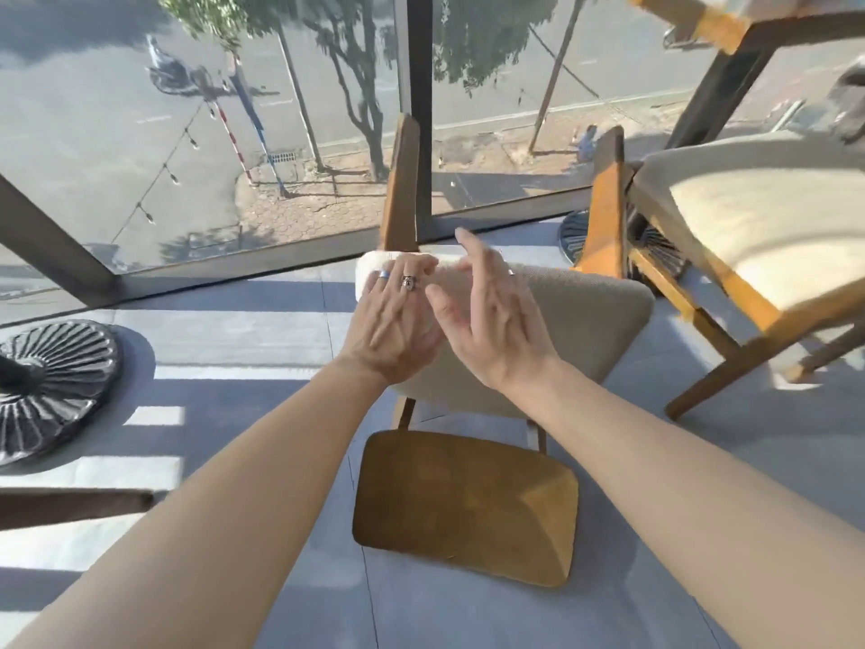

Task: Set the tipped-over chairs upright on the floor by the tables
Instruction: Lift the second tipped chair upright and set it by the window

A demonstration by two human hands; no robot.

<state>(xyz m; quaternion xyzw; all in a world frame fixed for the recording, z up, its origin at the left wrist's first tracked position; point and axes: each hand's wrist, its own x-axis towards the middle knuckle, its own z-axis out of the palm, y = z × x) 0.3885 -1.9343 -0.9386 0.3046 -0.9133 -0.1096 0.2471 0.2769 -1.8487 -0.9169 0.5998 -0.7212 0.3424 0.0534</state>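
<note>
1. Beige upholstery marks the tipped chair, lying on its back on the floor directly under both hands; its wooden backrest lies flat on the floor nearer the person than the wrists, and its two front legs point up just beyond the fingertips.
2. Left hand rests palm-down on the cushion's far edge, fingers curled over the front rim, so it looks to be gripping the seat; right hand hovers spread and empty just beside it, holding nothing.
3. Judged next: close the right hand on the seat edge further to its right, widening the grip; lift evenly, pivoting on the rear legs.
4. Mind the second chair tilted close off the right hand; its legs could snag.
</note>
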